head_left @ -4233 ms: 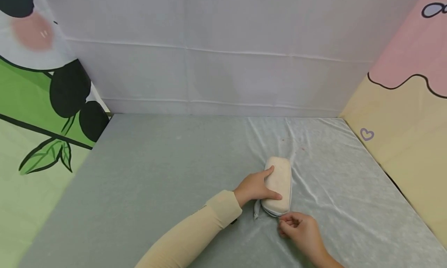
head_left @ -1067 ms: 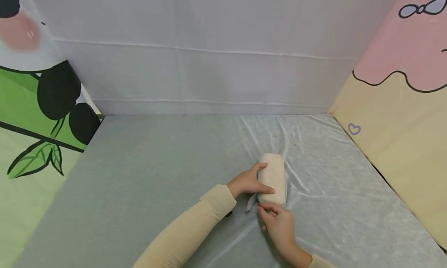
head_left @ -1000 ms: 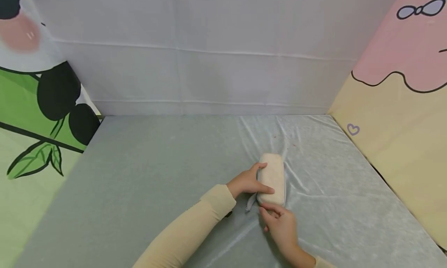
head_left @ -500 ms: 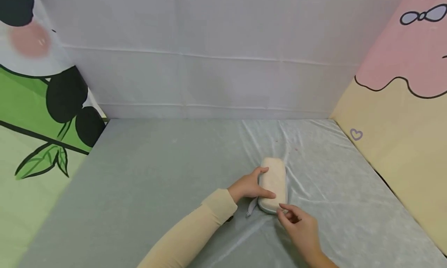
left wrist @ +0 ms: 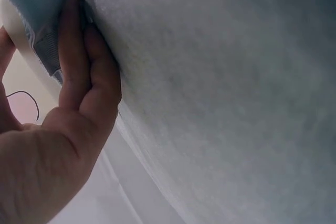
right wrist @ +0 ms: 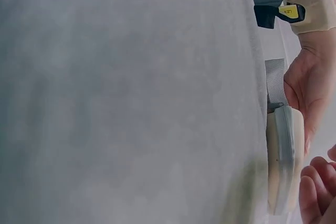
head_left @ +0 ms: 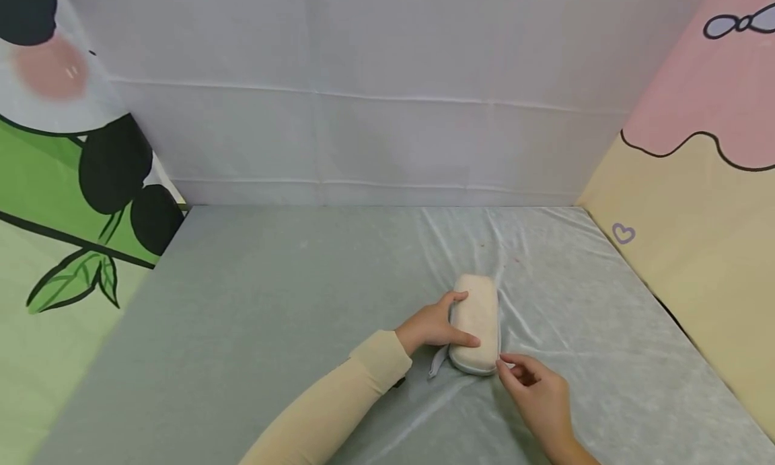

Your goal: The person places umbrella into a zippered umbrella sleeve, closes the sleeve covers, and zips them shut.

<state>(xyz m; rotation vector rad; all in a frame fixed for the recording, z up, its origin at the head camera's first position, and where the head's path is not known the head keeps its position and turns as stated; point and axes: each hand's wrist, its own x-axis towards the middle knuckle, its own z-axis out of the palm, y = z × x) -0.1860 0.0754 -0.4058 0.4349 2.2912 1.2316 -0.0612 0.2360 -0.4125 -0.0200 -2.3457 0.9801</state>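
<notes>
A cream zippered case (head_left: 482,317) lies on the grey cloth, right of the middle in the head view. My left hand (head_left: 431,326) grips it from the left side, thumb over the top face, with fingers under its edge in the left wrist view. From its near left corner sticks out a grey fabric strap (head_left: 438,362). A grey zipper band (right wrist: 284,156) runs round the side in the right wrist view. My right hand (head_left: 540,394) has thumb and forefinger pinched together at the zipper by the near right corner; the zipper pull is hidden by the fingertips.
The grey velvet tabletop (head_left: 272,303) has wrinkles around the case. A pale cloth wall (head_left: 387,135) stands at the back, with cartoon-printed panels at left and right. A black wrist strap (right wrist: 266,15) shows on the left wrist.
My right hand has moved rightwards along the case's near end, from the near left corner to the near right corner. The left hand keeps its grip on the case.
</notes>
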